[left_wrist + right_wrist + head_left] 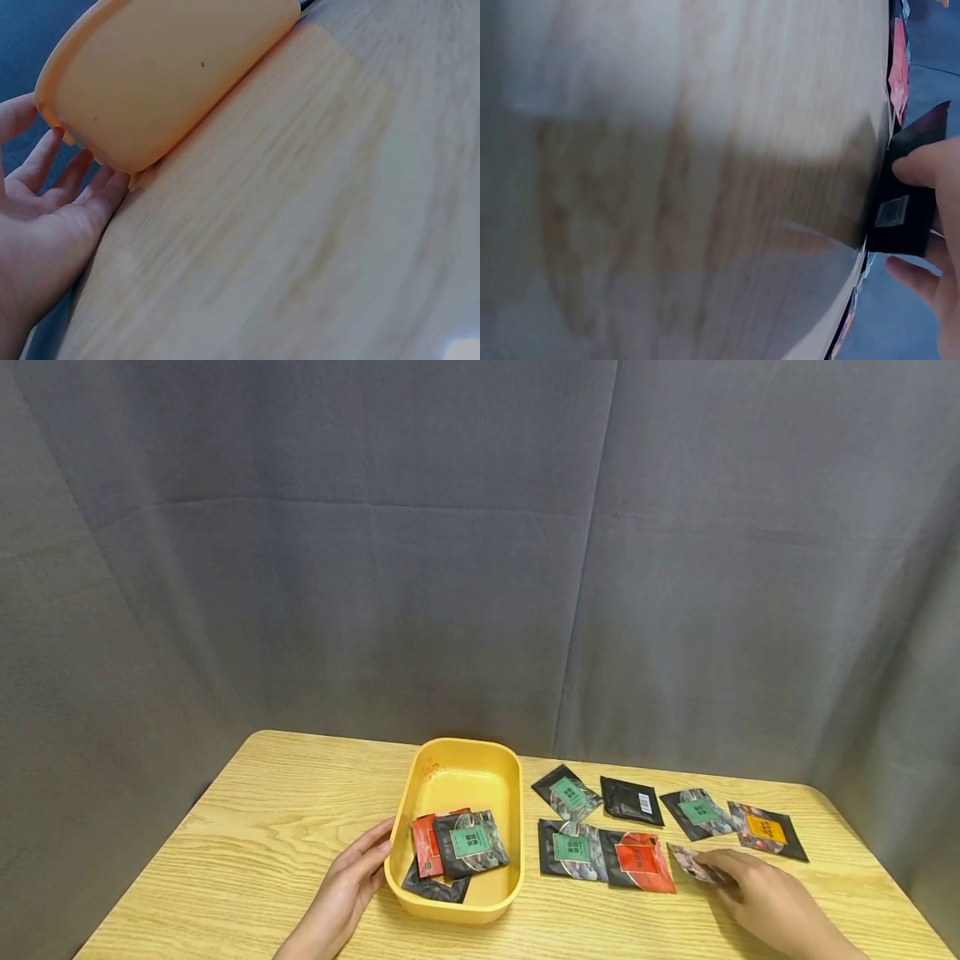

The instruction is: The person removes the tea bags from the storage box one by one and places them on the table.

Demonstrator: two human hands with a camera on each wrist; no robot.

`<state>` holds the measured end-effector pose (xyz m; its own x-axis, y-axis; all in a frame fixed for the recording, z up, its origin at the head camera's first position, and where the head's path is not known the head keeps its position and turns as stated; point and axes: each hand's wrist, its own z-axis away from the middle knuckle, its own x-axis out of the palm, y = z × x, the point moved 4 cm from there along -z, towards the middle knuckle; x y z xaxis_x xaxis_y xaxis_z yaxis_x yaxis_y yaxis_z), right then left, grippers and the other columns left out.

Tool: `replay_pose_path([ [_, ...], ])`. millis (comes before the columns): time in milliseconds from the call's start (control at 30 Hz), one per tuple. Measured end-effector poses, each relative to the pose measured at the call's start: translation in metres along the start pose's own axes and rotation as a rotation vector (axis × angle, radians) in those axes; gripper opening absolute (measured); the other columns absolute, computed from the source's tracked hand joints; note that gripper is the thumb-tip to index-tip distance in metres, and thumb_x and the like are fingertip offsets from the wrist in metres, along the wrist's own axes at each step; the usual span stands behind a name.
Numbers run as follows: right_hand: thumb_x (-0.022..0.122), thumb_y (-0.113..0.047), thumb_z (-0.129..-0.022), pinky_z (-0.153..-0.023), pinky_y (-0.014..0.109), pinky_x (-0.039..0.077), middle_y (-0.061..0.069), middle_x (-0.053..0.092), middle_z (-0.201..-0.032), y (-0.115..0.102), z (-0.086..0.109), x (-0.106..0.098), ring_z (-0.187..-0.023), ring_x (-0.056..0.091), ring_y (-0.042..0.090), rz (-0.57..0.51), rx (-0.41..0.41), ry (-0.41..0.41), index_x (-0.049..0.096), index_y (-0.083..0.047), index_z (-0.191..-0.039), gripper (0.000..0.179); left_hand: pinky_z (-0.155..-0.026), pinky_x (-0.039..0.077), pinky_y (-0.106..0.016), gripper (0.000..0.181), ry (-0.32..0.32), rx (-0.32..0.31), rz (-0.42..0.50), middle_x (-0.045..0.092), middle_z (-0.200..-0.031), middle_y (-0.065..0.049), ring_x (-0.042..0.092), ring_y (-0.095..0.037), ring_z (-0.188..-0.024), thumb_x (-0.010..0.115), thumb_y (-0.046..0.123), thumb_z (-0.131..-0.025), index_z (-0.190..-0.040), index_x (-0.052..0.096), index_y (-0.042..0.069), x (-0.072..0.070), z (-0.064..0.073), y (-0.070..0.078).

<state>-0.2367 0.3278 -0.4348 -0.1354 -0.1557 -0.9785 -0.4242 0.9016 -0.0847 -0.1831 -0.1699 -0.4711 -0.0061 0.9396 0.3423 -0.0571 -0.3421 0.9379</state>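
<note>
My left hand (pixel 343 887) rests its fingers against the left outer side of a yellow plastic bin (pixel 480 783). In the left wrist view the extended fingers (pixel 49 161) touch the bin's wall. Inside the bin lie a green-labelled sachet (pixel 470 843), red sachet (pixel 428 850) and a black one (pixel 435 887), overlapping. At the right, my right hand (pixel 768 893) pinches another sachet (pixel 690 863) between thumb and fingers, tilted up from the table. Its black back with a white barcode label (pixel 892 211) faces the right wrist camera.
Several sachets lie flat right of the bin: green-labelled ones (pixel 574 850), a red one (pixel 639 862), a face-down black one (pixel 632 801) and an orange-labelled one (pixel 768 829). The wooden table (pixel 247 843) ends at a grey curtain (pixel 450 610) behind.
</note>
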Motion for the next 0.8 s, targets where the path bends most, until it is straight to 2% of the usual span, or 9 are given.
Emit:
replay_pose_path([
  [67, 0.080, -0.014, -0.078, -0.081, 0.053, 0.054, 0.010, 0.069, -0.111, 0.0006, 0.0004, 0.0023, -0.102, 0.065, 0.033, -0.016, 0.037, -0.058, 0.070, -0.007, -0.118, 0.042, -0.098, 0.045, -0.022, 0.060, 0.000, -0.001, 0.004, 0.032, -0.154, -0.024, 0.044, -0.021, -0.131, 0.054, 0.016, -0.100, -0.151, 0.031, -0.006, -0.0001, -0.0003, -0.0003],
  [167, 0.081, -0.021, -0.079, -0.084, 0.056, 0.053, 0.012, 0.068, -0.115, 0.0003, 0.0007, 0.0036, -0.105, 0.064, 0.035, -0.025, 0.061, -0.095, 0.069, -0.008, -0.121, 0.046, -0.098, 0.045, -0.022, 0.060, -0.002, 0.000, 0.005, 0.033, -0.154, -0.024, 0.044, -0.021, -0.131, 0.054, 0.016, -0.101, -0.151, 0.031, -0.006, 0.0001, -0.0002, -0.0002],
  [500, 0.078, -0.043, -0.082, -0.086, 0.058, 0.051, 0.013, 0.065, -0.122, -0.0005, -0.0009, 0.0055, -0.110, 0.061, 0.038, -0.044, 0.052, -0.105, 0.068, -0.011, -0.123, 0.053, -0.099, 0.044, -0.022, 0.062, -0.020, -0.004, -0.009, 0.030, -0.155, -0.025, 0.044, -0.019, -0.131, 0.054, 0.019, -0.101, -0.151, 0.030, -0.007, 0.0002, 0.0007, -0.0004],
  [700, 0.072, -0.057, -0.083, -0.088, 0.059, 0.050, 0.012, 0.063, -0.122, 0.0015, -0.0040, 0.0076, -0.111, 0.060, 0.038, -0.037, 0.068, -0.129, 0.067, -0.012, -0.123, 0.061, -0.098, 0.045, -0.021, 0.061, 0.001, -0.016, 0.004, 0.032, -0.154, -0.024, 0.045, -0.018, -0.130, 0.056, 0.018, -0.100, -0.150, 0.033, -0.006, -0.0006, 0.0001, -0.0007],
  [800, 0.070, -0.059, -0.083, -0.089, 0.059, 0.049, 0.011, 0.063, -0.123, 0.0018, -0.0049, 0.0079, -0.112, 0.060, 0.037, -0.029, 0.076, -0.148, 0.068, -0.012, -0.123, 0.062, -0.098, 0.045, -0.021, 0.060, -0.003, -0.011, 0.004, 0.031, -0.154, -0.025, 0.046, -0.018, -0.129, 0.055, 0.018, -0.100, -0.150, 0.032, -0.007, -0.0003, 0.0005, -0.0006],
])
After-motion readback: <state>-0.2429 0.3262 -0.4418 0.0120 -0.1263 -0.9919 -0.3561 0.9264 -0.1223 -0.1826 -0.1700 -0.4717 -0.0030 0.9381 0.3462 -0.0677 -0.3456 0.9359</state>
